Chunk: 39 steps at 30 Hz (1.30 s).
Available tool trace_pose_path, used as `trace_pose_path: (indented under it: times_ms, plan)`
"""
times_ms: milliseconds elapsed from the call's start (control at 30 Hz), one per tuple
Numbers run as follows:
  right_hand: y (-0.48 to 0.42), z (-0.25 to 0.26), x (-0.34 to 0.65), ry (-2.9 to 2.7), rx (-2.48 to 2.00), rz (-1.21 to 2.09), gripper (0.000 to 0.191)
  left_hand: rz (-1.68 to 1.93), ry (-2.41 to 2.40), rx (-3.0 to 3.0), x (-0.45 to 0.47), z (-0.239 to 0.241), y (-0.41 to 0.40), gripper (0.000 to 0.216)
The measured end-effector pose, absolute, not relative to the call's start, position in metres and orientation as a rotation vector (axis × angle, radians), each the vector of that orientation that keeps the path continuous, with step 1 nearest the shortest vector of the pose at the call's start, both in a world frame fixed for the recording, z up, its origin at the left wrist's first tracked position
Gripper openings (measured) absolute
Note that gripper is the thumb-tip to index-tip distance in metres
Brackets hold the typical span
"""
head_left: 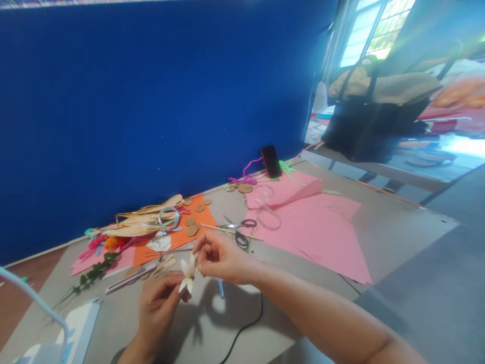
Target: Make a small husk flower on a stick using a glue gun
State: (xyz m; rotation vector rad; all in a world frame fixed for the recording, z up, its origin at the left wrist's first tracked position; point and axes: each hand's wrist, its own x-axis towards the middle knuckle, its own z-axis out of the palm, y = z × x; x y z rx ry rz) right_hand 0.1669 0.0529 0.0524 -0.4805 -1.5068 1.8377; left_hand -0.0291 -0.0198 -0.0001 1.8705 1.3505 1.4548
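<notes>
My left hand [157,303] and my right hand [220,258] meet above the grey table [397,227], both pinched on a small cream flower made of dried husk petals [188,274]. The left fingers grip its lower end. The right fingers hold a petal near its top. Scissors [238,231] and a thin wooden stick [222,229] lie just behind my right hand. Cream husk strips [146,217] are heaped to the left on orange paper [178,233].
Pink paper sheets [322,232] cover the table's right half, with clear tape rings [267,215] on them. A black phone [271,161] leans on the blue wall [151,101]. Brown card discs, green leaf sprig [94,273], black cable [246,326] and white device [76,328] lie nearby.
</notes>
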Motion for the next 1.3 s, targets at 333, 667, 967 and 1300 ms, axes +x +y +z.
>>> trace_pose_path:
  times_ms: [333, 667, 967, 1300]
  plan:
    - [0.053, 0.050, 0.166, -1.558, -0.524, 1.774, 0.026, 1.433, 1.403, 1.720, -0.026, -0.001, -0.020, 0.012]
    - [0.054, 0.049, 0.165, -1.552, -0.528, 1.772, 0.024, 1.458, 1.290, 1.462, -0.027, -0.011, -0.015, 0.021]
    - [0.054, 0.047, 0.165, -1.548, -0.568, 1.778, 0.025, 1.393, 1.411, 1.671, -0.028, -0.004, -0.018, 0.011]
    - [0.055, 0.044, 0.163, -1.577, -0.580, 1.718, 0.025, 1.439, 1.462, 1.754, -0.022, 0.004, -0.020, 0.008]
